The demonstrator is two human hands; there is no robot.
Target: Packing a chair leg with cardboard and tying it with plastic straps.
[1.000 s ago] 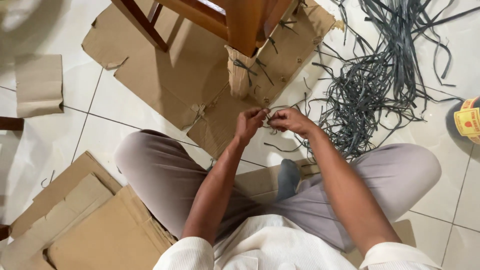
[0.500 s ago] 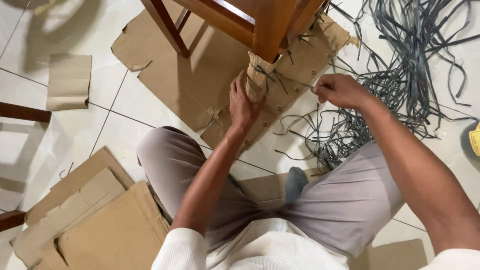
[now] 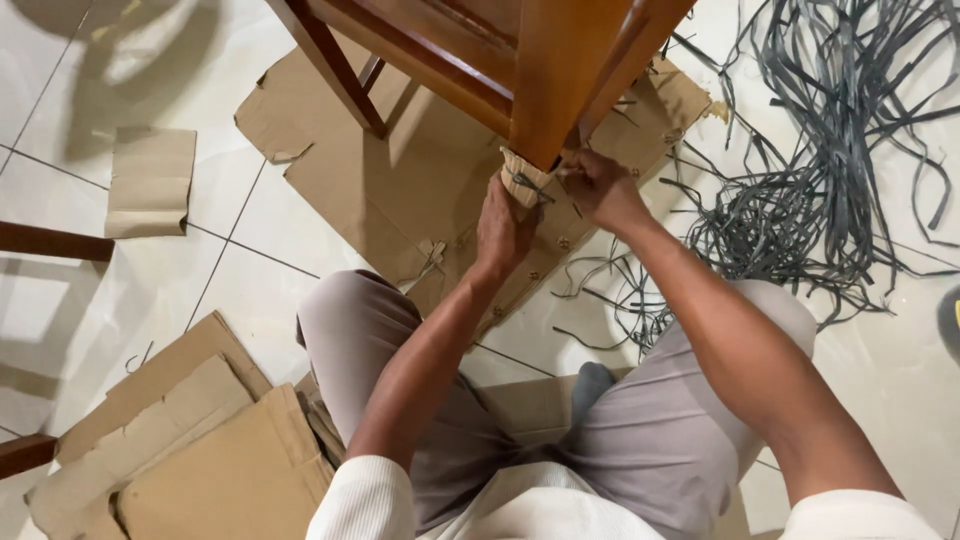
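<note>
Since 0.5 s ago, the right hand (image 3: 598,187) has joined the left hand (image 3: 503,228), both gripping the cardboard wrap (image 3: 522,180).

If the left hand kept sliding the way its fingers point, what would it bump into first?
Probably nothing new: the left hand already touches the cardboard-wrapped foot of the wooden chair leg straight ahead.

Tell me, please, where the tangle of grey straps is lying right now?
The grey straps lie heaped on the tiled floor at the upper right of the head view, beyond the right hand and beside the large cardboard sheet under the wooden leg.
</note>
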